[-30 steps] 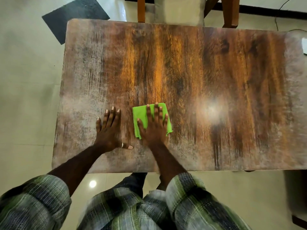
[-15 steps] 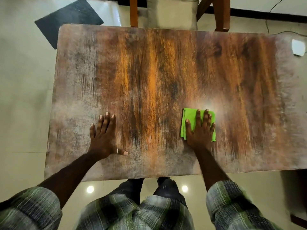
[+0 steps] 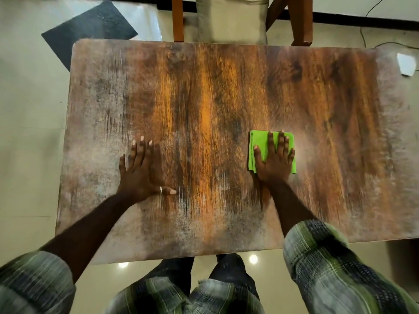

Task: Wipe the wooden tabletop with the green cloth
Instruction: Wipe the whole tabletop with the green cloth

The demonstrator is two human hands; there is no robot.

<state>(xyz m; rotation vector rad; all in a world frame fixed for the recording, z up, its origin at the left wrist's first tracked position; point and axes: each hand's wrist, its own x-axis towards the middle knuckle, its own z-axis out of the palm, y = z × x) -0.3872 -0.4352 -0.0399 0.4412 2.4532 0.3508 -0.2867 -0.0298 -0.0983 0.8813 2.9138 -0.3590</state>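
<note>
The left hand (image 3: pixel 141 173) lies flat on the wooden table (image 3: pixel 204 87), fingers straight, thumb splayed. Well to its right, the folded bright-green cloth (image 3: pixel 258 143) sits right of centre, pressed under the right hand (image 3: pixel 275 164), fingers straight and slightly spread. A second ago the cloth lay just beside the left hand.

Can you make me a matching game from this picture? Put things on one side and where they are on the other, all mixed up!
Things
1. bright green folded cloth
2. thin silver ring
3. dark square floor mat
4. left hand

Places
A. on the pale floor, past the brown wooden tabletop's far left corner
B. flat on the bare wood, fingers straight
C. pressed under the right hand
D. around a thumb

Pairs: 1-C, 2-D, 3-A, 4-B
</note>
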